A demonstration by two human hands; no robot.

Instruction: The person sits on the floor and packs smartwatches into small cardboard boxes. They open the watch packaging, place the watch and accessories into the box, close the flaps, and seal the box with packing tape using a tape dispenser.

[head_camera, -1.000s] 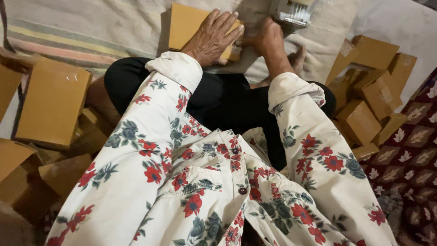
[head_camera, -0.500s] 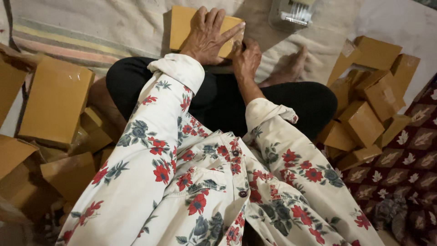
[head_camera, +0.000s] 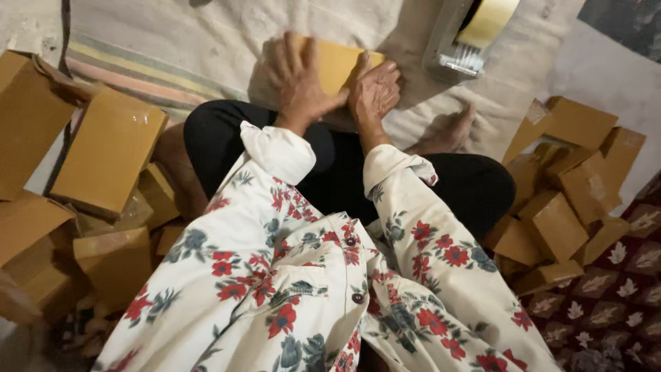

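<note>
Head view looks down over the person's floral sleeves (head_camera: 289, 275), white with red flowers, which fill the near part of the frame and run up to two bare hands on a flat yellow-brown cardboard box (head_camera: 335, 63). That box lies on the pale cloth (head_camera: 193, 34) spread over the floor, just beyond the person's crossed legs in black trousers (head_camera: 330, 172). Left hand (head_camera: 297, 76) lies flat across the near left part of the box, fingers spread and stretched out, palm pressing down rather than closing round anything. Right hand (head_camera: 375, 89) rests on the box's right end, fingers bent over its edge and touching the left hand; it presses against the box, though whether it truly grips the edge I cannot tell. A bare foot (head_camera: 451, 131) shows just right of the box, nearer the camera. Well to the left of the box sits a heap of closed brown cardboard boxes (head_camera: 103, 162), some stacked and tilted, beside a striped strip of fabric (head_camera: 138, 72). To the right of the box, well apart from it, lies another pile of smaller brown boxes (head_camera: 561, 200), next to a dark red patterned cloth (head_camera: 620, 296). Just beyond the box, up and to its right, stands a grey tape dispenser (head_camera: 458, 48) with a roll of tan tape (head_camera: 489, 21).
</note>
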